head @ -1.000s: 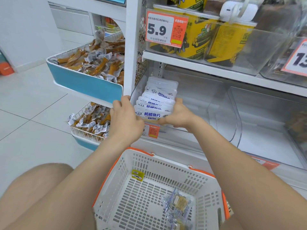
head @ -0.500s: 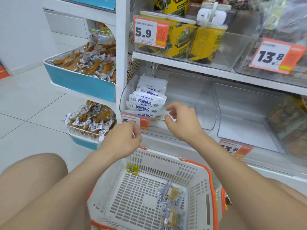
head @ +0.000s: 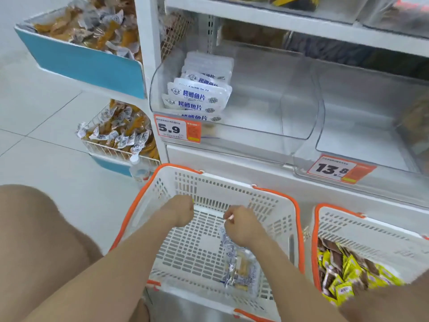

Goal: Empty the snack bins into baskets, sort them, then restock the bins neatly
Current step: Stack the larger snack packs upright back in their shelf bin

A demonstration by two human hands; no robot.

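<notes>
A row of white fish-slice packets (head: 197, 98) stands in the left end of a clear bin (head: 255, 135) on the shelf. Below it sits a white basket with an orange rim (head: 276, 194). A couple of clear snack packets (head: 241, 268) lie on its floor. My left hand (head: 180, 211) hangs inside the basket near its far wall, fingers curled, nothing seen in it. My right hand (head: 242, 225) hovers just above the top end of the clear packets, fingers curled too. Whether it touches them is hidden.
A second basket (head: 336, 213) at the right holds several yellow and brown packets (head: 343, 268). Another clear bin (head: 359, 135) sits right of the first. Blue side bins (head: 92, 66) of orange snacks hang at left, above a water bottle (head: 139, 169). My knee (head: 34, 240) is at left.
Both hands have left the fish-slice packets in the bin and dropped down into the white basket. My view has tilted down, bringing the second basket into sight.
</notes>
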